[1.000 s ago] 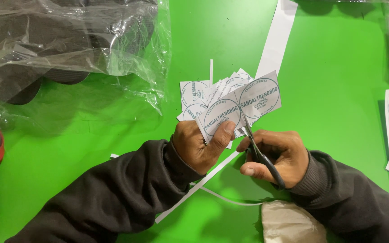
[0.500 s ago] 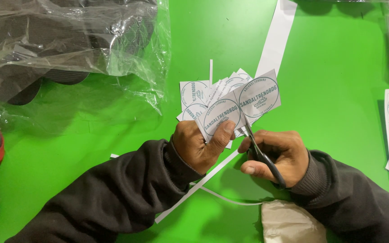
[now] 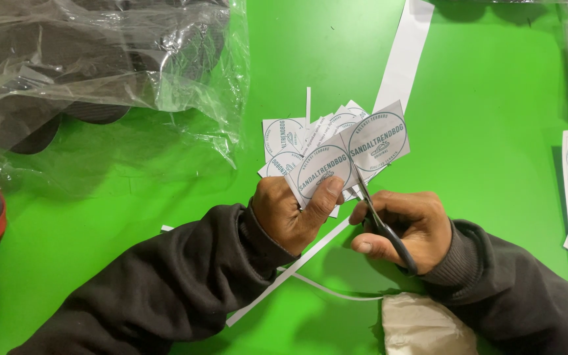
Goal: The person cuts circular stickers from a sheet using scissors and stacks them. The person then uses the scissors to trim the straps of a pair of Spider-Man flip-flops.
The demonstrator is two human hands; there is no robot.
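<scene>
Left hand (image 3: 290, 213) pinches the label strip (image 3: 350, 151); right hand (image 3: 405, 223) grips scissors (image 3: 379, 213) cutting it. Cut labels (image 3: 290, 141) lie beyond the fingertips. Nothing has shifted.

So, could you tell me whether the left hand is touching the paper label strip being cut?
Touching. The head view shows the left hand pinching the label strip, thumb pressed flat on its lower edge, while the right hand works the scissors.

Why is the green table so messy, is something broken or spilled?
Nothing looks broken or spilled. The mess is paper: cut round-print labels lie in a loose heap, and thin white offcut strips trail across the green table. The left hand holds a label strip while the right hand cuts with scissors.
</scene>
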